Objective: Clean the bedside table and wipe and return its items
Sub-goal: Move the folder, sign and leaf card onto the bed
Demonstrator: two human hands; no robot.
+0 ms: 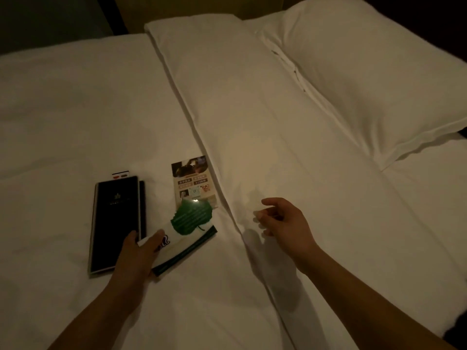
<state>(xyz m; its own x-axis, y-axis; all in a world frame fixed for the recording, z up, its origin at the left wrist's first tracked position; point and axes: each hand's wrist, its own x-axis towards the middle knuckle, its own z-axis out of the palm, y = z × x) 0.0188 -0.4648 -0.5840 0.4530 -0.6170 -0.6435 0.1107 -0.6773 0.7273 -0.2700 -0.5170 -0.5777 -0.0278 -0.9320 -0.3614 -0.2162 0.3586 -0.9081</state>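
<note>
The left hand point(136, 251) grips the near corner of a white flat paper pack with a dark green edge point(184, 245). The thumb is on one side and the fingers curl over the top. The pack lies on the white bed cover point(63, 109), at about 7 o'clock from the middle of the view. I cannot tell if it is a booklet or a pack of tissues.

A green leaf-shaped card point(192, 218) rests on the far end of the pack, at 1 o'clock from the left hand. It looks loose, so it may slide off if the pack tips. Keep the pack flat, or lift the leaf card off first.

The pack looks light and thin. Held by one corner it may bend, so a hold in the middle of a long side should be safer.

At 9 o'clock from the pack, just beside it, lies a long black folder with a smooth cover point(116, 223). It looks stiff and maybe slippery, so take it by a long edge. A small white card with red and green marks point(120, 175) peeks out at its far end.

At 12 o'clock from the leaf card lies a printed paper leaflet with photos point(193, 181), its near edge under the leaf. It looks thin and floppy, so slip a finger under one edge.

The right hand point(280, 218) hovers at 3 o'clock from the pack, fingers loosely bent, holding nothing. The bedside table is not in view.
</note>
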